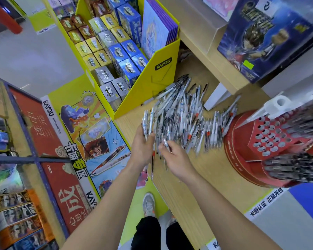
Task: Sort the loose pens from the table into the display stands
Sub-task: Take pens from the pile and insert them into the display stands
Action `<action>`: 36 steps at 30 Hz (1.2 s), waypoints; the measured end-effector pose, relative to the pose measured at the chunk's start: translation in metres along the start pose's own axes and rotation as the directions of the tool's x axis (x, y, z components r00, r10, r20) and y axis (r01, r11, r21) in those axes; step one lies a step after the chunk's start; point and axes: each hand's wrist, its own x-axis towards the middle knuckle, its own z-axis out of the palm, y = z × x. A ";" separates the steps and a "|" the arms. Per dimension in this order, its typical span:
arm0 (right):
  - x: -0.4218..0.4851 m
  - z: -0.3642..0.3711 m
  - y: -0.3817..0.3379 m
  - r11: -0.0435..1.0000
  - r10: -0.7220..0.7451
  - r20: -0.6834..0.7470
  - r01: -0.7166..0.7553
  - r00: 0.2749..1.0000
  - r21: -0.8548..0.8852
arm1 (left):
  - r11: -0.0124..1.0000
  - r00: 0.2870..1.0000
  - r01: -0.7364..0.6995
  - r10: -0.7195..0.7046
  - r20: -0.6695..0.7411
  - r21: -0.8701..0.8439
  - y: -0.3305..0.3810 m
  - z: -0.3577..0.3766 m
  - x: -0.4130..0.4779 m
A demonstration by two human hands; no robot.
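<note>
Fingers (150,137) of the left hand (142,147) are curled round a fanned bundle of pens (148,121). The right hand (177,160) pinches a single pen (167,144) between thumb and forefinger, just beside the bundle. Both hands work over the near-left edge of the desk (206,177), so a pen sliding out of that loose fan would likely drop to the floor. One thin pen (153,166) already sits right at the edge; whether it overhangs I cannot tell. The heap of loose pens (186,114) runs from the yellow display box (152,83) to the foot of the red display stand (242,141), so a careless forearm could scatter it. Pens already in the stand jut outward and might snag a wrist. Bare desk between the right hand and the stand's base gives the clearest path.
</note>
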 end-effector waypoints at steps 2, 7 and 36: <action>0.000 0.007 0.008 0.998 0.049 0.011 -0.049 0.999 0.041 | 1.000 1.000 0.005 -0.005 -0.003 -0.025 0.000 0.006 0.002; 0.009 0.006 0.011 0.997 0.071 0.043 -0.071 0.997 0.002 | 0.998 0.999 0.031 -0.032 -0.004 -0.060 -0.005 0.011 0.003; 0.046 -0.011 -0.011 0.993 0.118 -0.034 -0.118 0.992 -0.010 | 0.996 0.998 -0.057 0.056 0.014 0.069 -0.028 -0.029 0.012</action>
